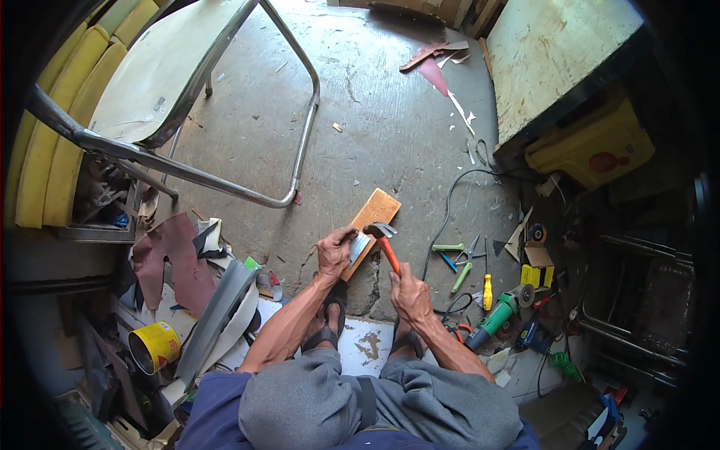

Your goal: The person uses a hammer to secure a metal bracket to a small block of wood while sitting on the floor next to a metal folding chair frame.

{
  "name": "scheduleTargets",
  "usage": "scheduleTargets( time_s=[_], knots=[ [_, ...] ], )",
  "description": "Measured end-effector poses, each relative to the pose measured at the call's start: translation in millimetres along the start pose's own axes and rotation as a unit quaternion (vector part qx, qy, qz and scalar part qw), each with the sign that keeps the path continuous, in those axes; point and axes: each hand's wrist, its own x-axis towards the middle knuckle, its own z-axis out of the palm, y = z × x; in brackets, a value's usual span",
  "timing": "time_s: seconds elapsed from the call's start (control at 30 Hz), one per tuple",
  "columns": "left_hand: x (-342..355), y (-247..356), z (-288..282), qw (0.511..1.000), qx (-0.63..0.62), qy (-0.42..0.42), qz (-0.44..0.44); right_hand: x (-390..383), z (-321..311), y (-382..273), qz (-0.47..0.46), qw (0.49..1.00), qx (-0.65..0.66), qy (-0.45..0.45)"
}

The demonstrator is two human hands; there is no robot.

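A short orange-brown wooden board [379, 207] lies at a slant on the floor in front of my feet. My left hand [334, 253] is closed at the board's left edge, fingers pinching a small silvery piece of sheet metal [360, 245] against it. My right hand [411, 295] grips the orange handle of a claw hammer [388, 253]. The dark head of the hammer is over the board, just right of the metal piece and close to my left fingertips. Whether the head touches the metal cannot be made out.
A metal-framed chair [291, 193] stands at the upper left. To my right lie a yellow screwdriver [487, 294], green-handled pliers [460, 277], a green angle grinder [496, 321] and a black cable [448, 206]. Scraps and a yellow can [154, 347] crowd the left side.
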Motion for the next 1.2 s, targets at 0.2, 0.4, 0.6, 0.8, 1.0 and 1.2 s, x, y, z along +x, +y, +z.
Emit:
scheduleTargets(
  time_s=[0.2, 0.4, 0.6, 0.8, 1.0, 1.2],
  knots=[
    [-4, 2, -1, 0.999, 0.014, -0.020, 0.048, -16, 12, 8, 0.044, 0.997, -0.009, -0.060],
    [-6, 8, -27, 0.969, 0.119, -0.089, 0.197, -9, 14, 6, 0.084, 0.993, -0.019, -0.076],
    [-4, 21, -19, 0.986, 0.137, -0.043, 0.079, -8, 26, 19, 0.081, 0.994, -0.002, -0.068],
    [-3, 19, -22, 0.971, 0.166, -0.067, 0.158, -6, 17, 8, 0.083, 0.994, -0.010, -0.077],
    [-3, 17, -19, 0.991, 0.000, 0.008, -0.137, -8, 23, 15, 0.078, 0.995, 0.010, -0.069],
    [-1, 25, -10, 0.997, -0.012, 0.005, -0.081, -9, 24, 18, 0.080, 0.995, -0.010, -0.061]
  ],
)
